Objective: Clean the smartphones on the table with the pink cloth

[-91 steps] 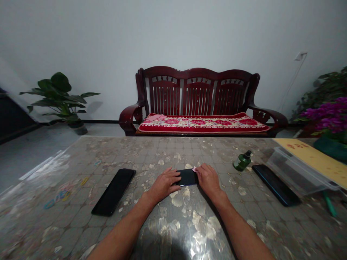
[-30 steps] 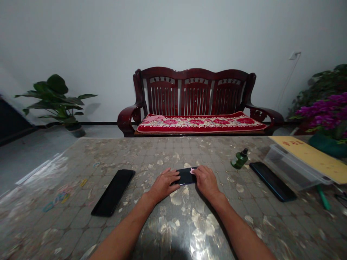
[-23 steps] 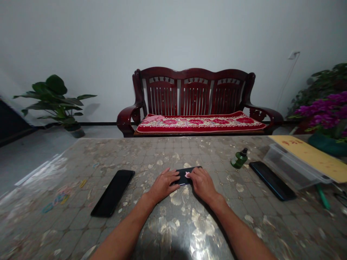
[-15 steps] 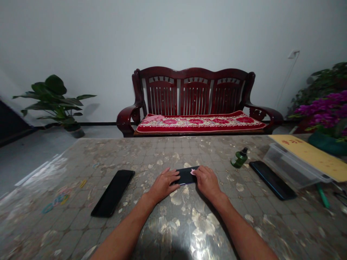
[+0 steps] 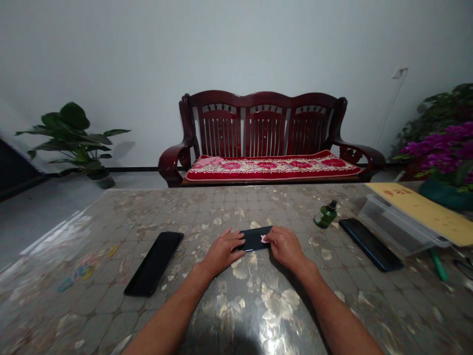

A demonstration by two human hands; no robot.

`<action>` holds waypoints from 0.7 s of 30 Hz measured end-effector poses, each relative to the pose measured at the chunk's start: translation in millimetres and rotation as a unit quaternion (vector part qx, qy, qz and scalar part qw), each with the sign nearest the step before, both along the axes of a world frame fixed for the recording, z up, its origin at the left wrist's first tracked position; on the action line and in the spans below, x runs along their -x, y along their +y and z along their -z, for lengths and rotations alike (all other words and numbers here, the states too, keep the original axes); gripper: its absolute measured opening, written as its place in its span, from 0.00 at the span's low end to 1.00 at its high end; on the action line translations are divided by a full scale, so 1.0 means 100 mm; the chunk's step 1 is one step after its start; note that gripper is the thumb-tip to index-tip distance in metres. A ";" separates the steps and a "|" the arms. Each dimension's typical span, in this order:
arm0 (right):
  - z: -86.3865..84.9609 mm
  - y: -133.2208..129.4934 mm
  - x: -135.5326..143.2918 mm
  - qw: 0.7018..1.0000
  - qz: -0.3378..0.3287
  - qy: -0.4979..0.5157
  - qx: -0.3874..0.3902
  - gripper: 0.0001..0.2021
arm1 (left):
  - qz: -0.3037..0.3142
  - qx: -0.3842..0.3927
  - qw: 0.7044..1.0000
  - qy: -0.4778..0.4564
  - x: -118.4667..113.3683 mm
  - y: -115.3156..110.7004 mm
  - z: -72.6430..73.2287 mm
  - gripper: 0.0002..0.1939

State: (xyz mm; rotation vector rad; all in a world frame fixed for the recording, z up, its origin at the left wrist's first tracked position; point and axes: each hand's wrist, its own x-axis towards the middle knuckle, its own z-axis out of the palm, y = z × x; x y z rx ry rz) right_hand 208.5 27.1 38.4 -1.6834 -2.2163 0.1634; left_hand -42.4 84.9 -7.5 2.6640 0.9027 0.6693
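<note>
A dark phone (image 5: 253, 239) lies flat on the patterned table, turned sideways between my two hands. My left hand (image 5: 224, 250) rests on its left end, fingers spread over the edge and the thumb below. At the right end, my right hand (image 5: 284, 245) pinches a small pink cloth (image 5: 264, 239) against the phone's surface. Another black phone (image 5: 154, 264) lies to the left of my left forearm. A third, blue-edged phone (image 5: 370, 244) is on the right, beside a green bottle (image 5: 325, 215) with a black top.
A clear plastic box (image 5: 402, 228) with a yellow sheet (image 5: 428, 209) on top stands at the right, near purple flowers (image 5: 439, 148). Colored bands (image 5: 84, 271) lie at the left. Behind the table (image 5: 207, 207) is a wooden bench (image 5: 264, 125).
My right hand has shifted very slightly to the right and down with the pink cloth. My left hand stays on the phone.
</note>
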 end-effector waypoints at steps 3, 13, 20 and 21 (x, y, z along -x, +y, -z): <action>0.02 -0.01 0.03 0.999 -0.047 0.003 -0.007 0.15 | -0.003 -0.001 1.000 -0.006 0.00 0.00 0.01 0.16; -0.07 -0.02 -0.01 0.999 -0.047 -0.001 0.016 0.15 | -0.008 0.013 1.000 -0.007 -0.01 -0.01 -0.01 0.17; -0.06 -0.03 0.04 0.998 -0.062 -0.002 0.011 0.15 | -0.012 0.017 1.000 -0.005 -0.01 -0.02 -0.01 0.17; -0.06 -0.03 0.02 0.999 -0.054 -0.002 0.010 0.16 | -0.011 0.017 1.000 -0.004 -0.01 -0.02 -0.01 0.17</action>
